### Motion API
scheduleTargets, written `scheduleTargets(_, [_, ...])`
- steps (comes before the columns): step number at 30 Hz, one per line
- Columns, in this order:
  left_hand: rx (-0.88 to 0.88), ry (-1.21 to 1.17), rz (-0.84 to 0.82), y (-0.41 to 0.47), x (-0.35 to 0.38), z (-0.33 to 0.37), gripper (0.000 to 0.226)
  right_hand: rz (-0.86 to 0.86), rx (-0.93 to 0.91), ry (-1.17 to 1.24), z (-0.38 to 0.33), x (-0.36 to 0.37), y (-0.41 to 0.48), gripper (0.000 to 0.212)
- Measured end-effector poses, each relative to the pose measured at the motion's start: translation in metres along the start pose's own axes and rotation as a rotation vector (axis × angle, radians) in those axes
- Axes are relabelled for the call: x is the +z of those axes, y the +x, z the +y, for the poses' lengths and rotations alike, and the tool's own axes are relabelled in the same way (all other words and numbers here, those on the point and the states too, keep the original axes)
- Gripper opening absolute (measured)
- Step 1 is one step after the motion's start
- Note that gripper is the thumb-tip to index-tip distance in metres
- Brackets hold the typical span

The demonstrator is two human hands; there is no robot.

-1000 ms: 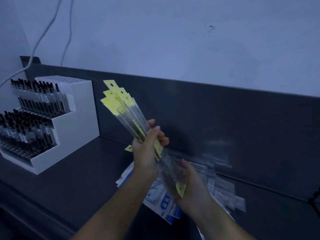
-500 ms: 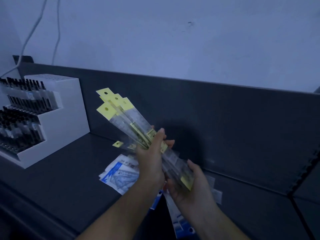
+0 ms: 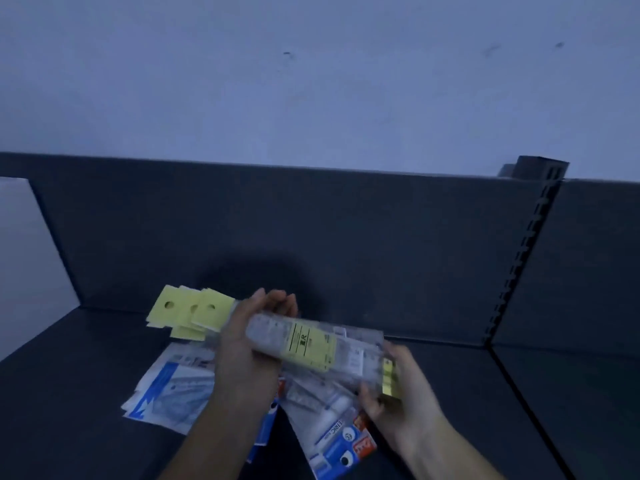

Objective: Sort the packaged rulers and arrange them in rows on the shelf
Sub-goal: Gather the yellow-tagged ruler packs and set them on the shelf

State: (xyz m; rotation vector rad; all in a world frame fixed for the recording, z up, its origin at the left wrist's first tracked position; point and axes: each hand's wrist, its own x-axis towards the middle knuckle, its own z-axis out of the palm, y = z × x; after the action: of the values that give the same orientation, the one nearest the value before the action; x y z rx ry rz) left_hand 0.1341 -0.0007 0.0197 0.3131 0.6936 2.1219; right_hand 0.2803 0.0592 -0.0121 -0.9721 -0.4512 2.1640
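Head view: I have two hands in sight, and both hold the same load. My left hand (image 3: 249,344) wraps its fingers over one bundle of packaged rulers (image 3: 311,344), gripping it left of its middle. My right hand (image 3: 398,393) cups the bundle's other end, with fingers curled under it and the thumb along its side. The bundle lies nearly level between the hands, tilted slightly down toward the right one, and it is held up off the shelf (image 3: 86,375).

The clear sleeves overlap, so I cannot count the rulers themselves. Past the left hand, the yellow tabs (image 3: 194,311) fan out. I count three punched holes there, with further yellow edges showing beneath them. A yellow label wraps the top sleeve between the hands, and a short stack of yellow ends shows at the right hand.

Below the left hand, a small pile of blue-and-white packets (image 3: 169,386) lies flat on the shelf. Below and between the wrists, more packets with red and blue print (image 3: 332,434) lie at angles, and I cannot tell how many. Beyond the hands rises the dark back panel (image 3: 311,220). One slotted upright (image 3: 519,265) stands beyond the right hand, and above the panel is pale wall (image 3: 311,81).
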Motion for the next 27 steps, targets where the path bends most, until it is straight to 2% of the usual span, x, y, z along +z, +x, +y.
scheduleTargets(3, [-0.125,0.17,-0.143,0.004,-0.014,-0.005,0.012,0.069,-0.07,0.001,-0.014,-0.008,0.002,0.012])
scheduleTargets(6, [-0.261,0.229,-0.221,0.004,-0.023,-0.013,0.052,0.136,-0.109,-0.029,-0.026,-0.024,-0.002,0.009])
scheduleTargets(7, [-0.282,0.209,-0.194,0.003,-0.022,-0.016,0.063,0.153,-0.119,-0.038,-0.031,-0.03,-0.005,0.008])
scheduleTargets(8, [-0.291,0.174,-0.142,0.003,-0.022,-0.02,0.064,0.173,-0.134,-0.045,-0.035,-0.037,-0.006,0.008])
scheduleTargets(12, [-0.28,0.166,0.027,0.0,-0.006,-0.038,0.013,0.214,-0.244,-0.072,-0.054,-0.068,-0.018,0.006])
scheduleTargets(14, [-0.34,0.174,0.031,-0.003,0.006,-0.054,0.005,0.184,-0.327,-0.146,-0.064,-0.085,-0.026,0.01])
scheduleTargets(18, [-0.468,0.17,0.033,-0.013,0.034,-0.087,0.003,0.165,-0.423,-0.262,-0.094,-0.124,-0.038,0.017])
scheduleTargets(23, [-0.616,0.317,-0.01,-0.022,0.066,-0.151,0.013,0.29,-0.405,-0.288,-0.152,-0.179,-0.041,0.01])
scheduleTargets(27, [-0.627,0.427,0.018,-0.022,0.099,-0.212,0.014,0.373,-0.407,-0.317,-0.216,-0.227,-0.038,0.013])
